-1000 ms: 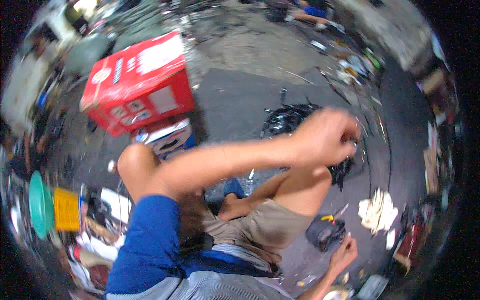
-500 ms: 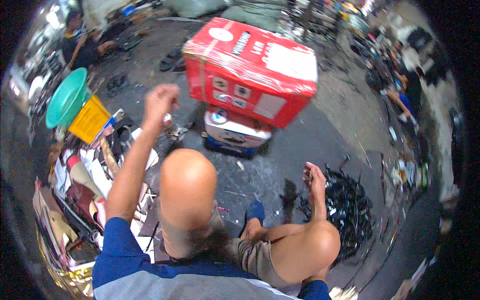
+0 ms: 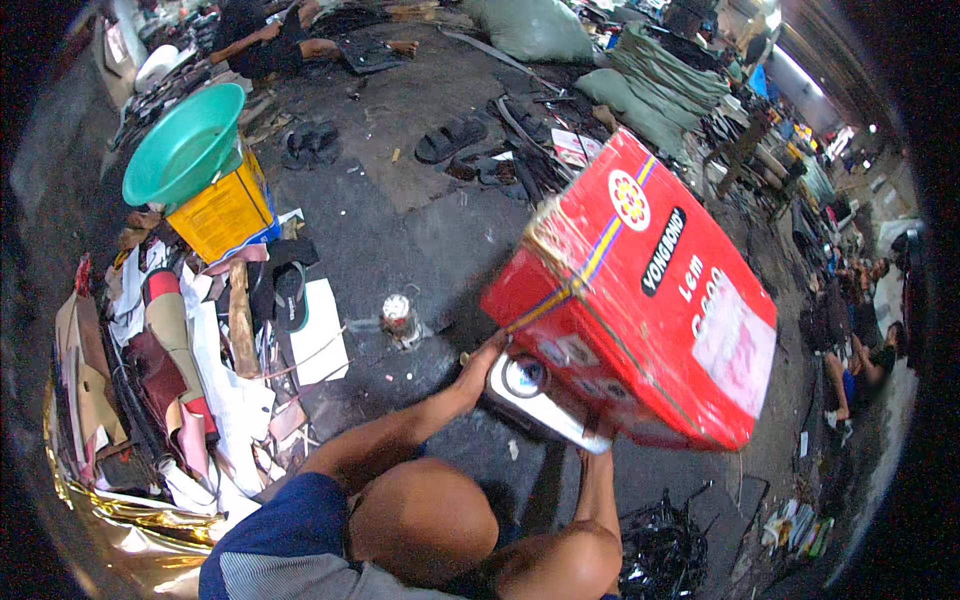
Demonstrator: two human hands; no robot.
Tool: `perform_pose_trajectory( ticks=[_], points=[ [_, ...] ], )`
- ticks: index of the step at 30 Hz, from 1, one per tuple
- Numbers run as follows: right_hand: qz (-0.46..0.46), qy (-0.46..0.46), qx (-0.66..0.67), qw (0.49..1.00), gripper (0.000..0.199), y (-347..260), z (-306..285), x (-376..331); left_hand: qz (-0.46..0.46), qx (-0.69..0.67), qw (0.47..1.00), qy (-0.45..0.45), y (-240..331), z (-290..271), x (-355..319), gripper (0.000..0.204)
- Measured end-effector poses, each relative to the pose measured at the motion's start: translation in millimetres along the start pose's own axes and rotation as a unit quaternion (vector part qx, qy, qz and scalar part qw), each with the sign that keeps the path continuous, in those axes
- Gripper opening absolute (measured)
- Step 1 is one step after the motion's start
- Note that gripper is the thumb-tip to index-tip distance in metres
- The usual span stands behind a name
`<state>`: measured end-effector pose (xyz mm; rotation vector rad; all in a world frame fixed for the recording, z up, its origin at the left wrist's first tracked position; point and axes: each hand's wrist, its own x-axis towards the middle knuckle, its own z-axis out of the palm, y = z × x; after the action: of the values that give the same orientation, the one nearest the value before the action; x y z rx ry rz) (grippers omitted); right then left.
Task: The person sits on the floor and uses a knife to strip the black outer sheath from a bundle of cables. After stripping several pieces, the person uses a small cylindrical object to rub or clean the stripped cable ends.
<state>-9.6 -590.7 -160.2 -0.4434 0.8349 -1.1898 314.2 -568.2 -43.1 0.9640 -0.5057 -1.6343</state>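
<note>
A large red cardboard box (image 3: 650, 270), bound with a strap and clear tape, is tilted in front of me. My left hand (image 3: 483, 368) grips its near left lower edge. Under its near side is my right hand (image 3: 597, 438), with the fingers partly hidden by the box. Below the red box, between my two hands, shows the white top of a smaller white and blue box (image 3: 530, 393). From this view I cannot tell whether the two boxes still touch.
At left a green plastic basin (image 3: 185, 145) rests on a yellow box (image 3: 225, 215), beside a heap of scraps (image 3: 180, 370). A small can (image 3: 397, 308) stands on the floor. Black strips (image 3: 660, 550) lie near my right knee. Sandals (image 3: 450, 140), sacks (image 3: 530, 28) and other people are farther off.
Both my hands have come from empty air to the red box. The box now looks larger, nearer and more tilted. My view has shifted, so the surroundings sit differently.
</note>
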Motion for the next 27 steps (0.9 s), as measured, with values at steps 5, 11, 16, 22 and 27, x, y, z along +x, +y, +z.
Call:
perform_pose_trajectory(
  ticks=[5,11,16,22,27],
  points=[
    [0.002,0.039,-0.024,0.999,0.043,14,6,7,0.032,0.005,0.999,0.017,6,-5,-1,0.051],
    [-0.018,0.004,-0.032,0.999,0.043,20,20,57,0.049,-0.012,0.998,-0.025,8,-45,42,0.054],
    [-0.029,-0.064,-0.031,0.997,0.043,24,68,137,0.095,-0.003,0.995,-0.006,57,-67,85,0.051],
    [-0.061,-0.149,-0.030,0.986,0.043,27,103,212,0.093,0.003,0.996,0.005,97,-111,172,0.059],
    [-0.048,0.014,-0.098,0.994,0.039,32,240,216,0.132,0.007,0.989,0.059,170,-119,181,0.059]
  ],
)
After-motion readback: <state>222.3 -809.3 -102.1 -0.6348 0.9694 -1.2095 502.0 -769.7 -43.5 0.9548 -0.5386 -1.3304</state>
